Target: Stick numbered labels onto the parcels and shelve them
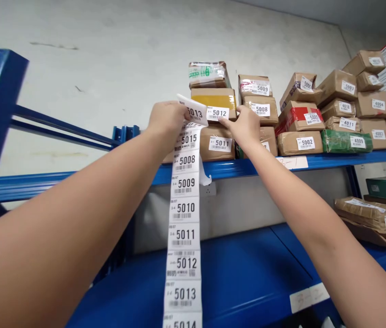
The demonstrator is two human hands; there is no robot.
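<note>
My left hand (pixel 167 125) is closed on the upper end of a long strip of white number labels (pixel 184 208), which hangs down in front of the shelf. Its top folds over, showing a label marked 5013 (pixel 195 113). My right hand (pixel 247 125) rests at the right side of a cardboard parcel with yellow tape (pixel 213 99). The thumb touches the lower edge of its label, 5012 (pixel 218 113), with the index finger apart from it; the other fingers are partly hidden. On top lies a parcel with green print (pixel 208 75); below sits a parcel labelled 5011 (pixel 220 144).
Labelled parcels (pixel 300 142) stand in stacks along the blue shelf (pixel 332 160) to the right. A blue upright (pixel 2 109) rises at the left. A lower blue shelf (pixel 241 259) holds brown packages (pixel 367 213) at the right. A pale wall (pixel 111 54) is behind.
</note>
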